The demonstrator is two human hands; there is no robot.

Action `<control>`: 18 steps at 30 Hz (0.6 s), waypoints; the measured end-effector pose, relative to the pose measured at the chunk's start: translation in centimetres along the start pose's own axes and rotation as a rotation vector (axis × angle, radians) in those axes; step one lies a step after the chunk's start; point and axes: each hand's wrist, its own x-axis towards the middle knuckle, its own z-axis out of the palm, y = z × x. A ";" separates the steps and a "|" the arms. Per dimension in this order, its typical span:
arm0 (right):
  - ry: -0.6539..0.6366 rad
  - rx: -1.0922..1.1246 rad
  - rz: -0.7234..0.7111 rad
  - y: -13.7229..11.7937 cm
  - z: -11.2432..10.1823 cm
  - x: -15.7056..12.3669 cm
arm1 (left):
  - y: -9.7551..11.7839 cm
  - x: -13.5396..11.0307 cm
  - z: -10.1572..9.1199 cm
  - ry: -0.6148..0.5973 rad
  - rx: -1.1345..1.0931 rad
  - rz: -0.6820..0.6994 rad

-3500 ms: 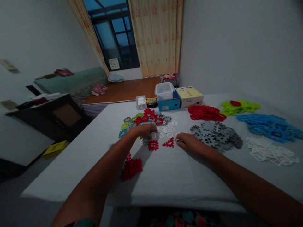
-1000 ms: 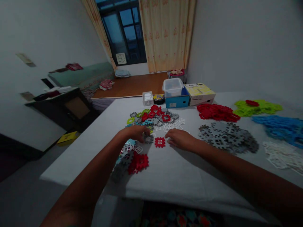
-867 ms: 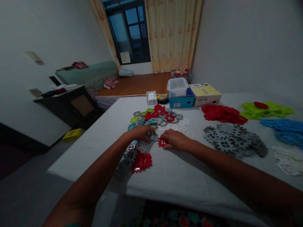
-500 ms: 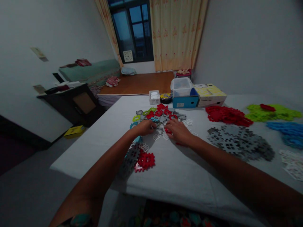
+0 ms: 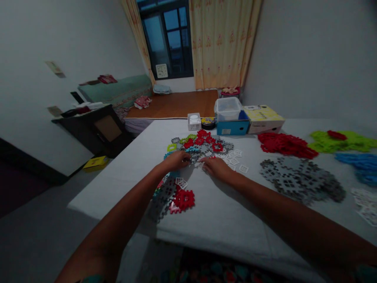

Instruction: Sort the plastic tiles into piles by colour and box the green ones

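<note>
My left hand (image 5: 178, 159) is closed with its fingers curled at the near edge of a mixed heap of plastic interlocking pieces. What it holds, if anything, is hidden. Opposite it, my right hand (image 5: 217, 168) has its fingers bent and pressed together, the tips at small pale pieces on the cloth; I cannot make out what is between them. The heap has gear-edged red pieces (image 5: 203, 135), grey pieces (image 5: 225, 145) and green pieces (image 5: 172, 147). White window-shaped squares (image 5: 235, 160) lie scattered beside my right hand. More red pieces (image 5: 185, 199) and grey pieces (image 5: 166, 194) lie near my left forearm.
On the table's right are sorted piles: red (image 5: 285, 144), grey (image 5: 297, 177), lime green (image 5: 350, 140), blue (image 5: 359, 165) and white (image 5: 365, 202). Behind the heap stand a small white box (image 5: 194, 122), a round tin (image 5: 208, 123), a blue box (image 5: 229, 129) and a yellow box (image 5: 265, 118).
My right hand has moved left and slightly nearer to me, closer to my left hand. More white squares show beside it. The view has shifted slightly.
</note>
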 end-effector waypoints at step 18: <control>0.400 0.208 0.290 9.7 -10.0 -15.5 | 4.6 3.1 -1.0 -0.088 0.060 0.024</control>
